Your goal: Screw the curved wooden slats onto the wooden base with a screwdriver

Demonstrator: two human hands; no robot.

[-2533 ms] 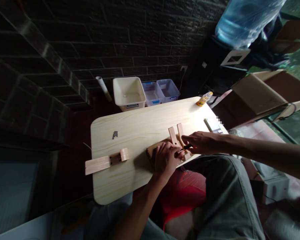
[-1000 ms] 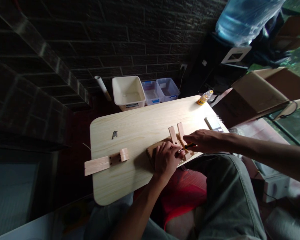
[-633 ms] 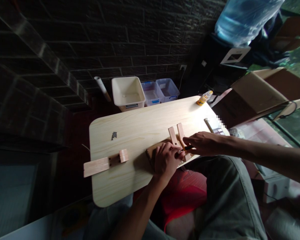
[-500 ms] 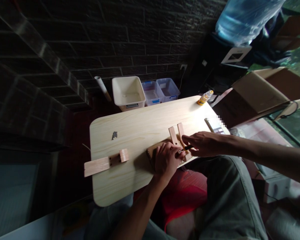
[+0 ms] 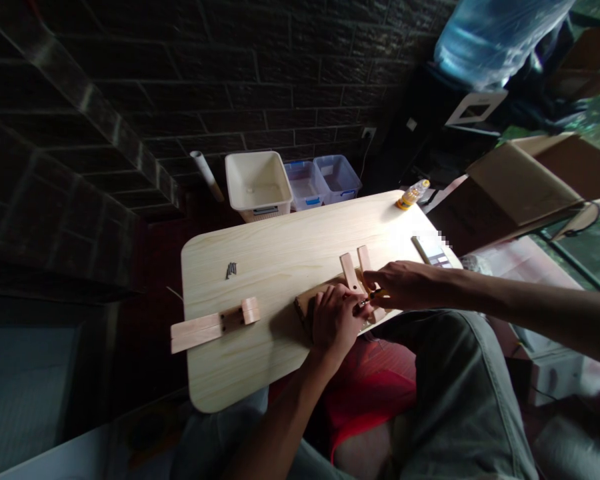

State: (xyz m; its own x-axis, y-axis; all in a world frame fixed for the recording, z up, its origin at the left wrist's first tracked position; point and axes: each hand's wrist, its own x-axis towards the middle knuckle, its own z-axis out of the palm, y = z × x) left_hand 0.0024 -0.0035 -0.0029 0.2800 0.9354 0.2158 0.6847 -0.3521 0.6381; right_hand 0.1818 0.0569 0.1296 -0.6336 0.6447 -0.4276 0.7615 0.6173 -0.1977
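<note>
Near the front edge of the pale table (image 5: 280, 247) lies a wooden board (image 5: 305, 303) with light wooden strips (image 5: 349, 270) over its right part. My left hand (image 5: 334, 317) rests on the board, its fingers bent; its fingertips meet a small metal part that I cannot make out. My right hand (image 5: 395, 283) is closed on a screwdriver with a yellow and black handle (image 5: 379, 293), its tip side toward my left fingertips. Several dark screws (image 5: 231, 270) lie further left, behind a wooden piece with a block (image 5: 205, 331) that overhangs the left edge.
A clear bottle with a yellow cap (image 5: 413, 194) stands at the back right corner, with a flat phone-like object (image 5: 433, 252) nearer. Behind the table are a cream bin (image 5: 259, 180) and two clear bins (image 5: 337, 177). An open cardboard box (image 5: 525, 180) is at the right.
My right hand has turned slightly around the screwdriver, and more of its yellow handle shows. The whole view has shifted a little. My left hand stays on the board.
</note>
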